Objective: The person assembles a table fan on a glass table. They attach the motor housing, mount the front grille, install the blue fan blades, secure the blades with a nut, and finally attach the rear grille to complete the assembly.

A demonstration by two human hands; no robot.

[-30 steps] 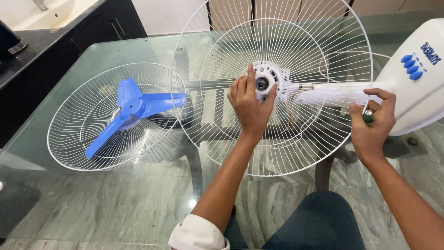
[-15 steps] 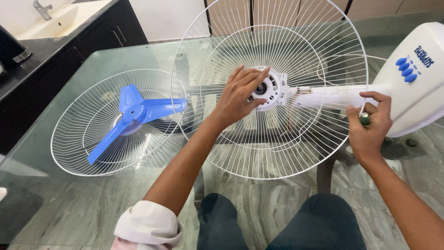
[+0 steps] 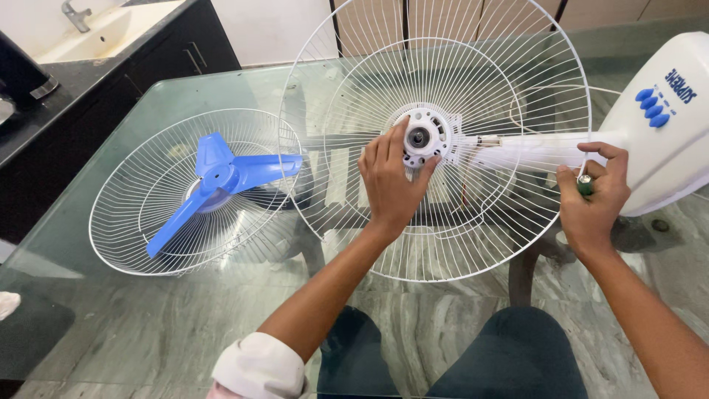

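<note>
A person works at a dismantled pedestal fan laid across a glass table (image 3: pixel 185 325), the left hand (image 3: pixel 390 181) now back under the white motor hub (image 3: pixel 422 137) at the centre of the rear wire guard (image 3: pixel 517 244), fingers curled and thumb raised to pinch the hub's rim; half a second earlier the same hand lay flatter, reaching over the hub from its upper left, and a second ago it gripped much as it does now. That cycle of grip, release and regrip reads as a turning motion, so a ring or nut at the hub is probably being wound by hand, though no separate part can be made out under the fingers. The right hand (image 3: pixel 594 199) has not shifted: it stays closed around a green-handled tool (image 3: pixel 585 185), seemingly a screwdriver, just below the white fan neck (image 3: pixel 539 151) and pressed against the guard's outer rim. Well to the left of the working hand, the front wire guard (image 3: pixel 133 244) lies flat with the blue three-bladed propeller (image 3: pixel 218 177) resting in it, untouched.
</note>
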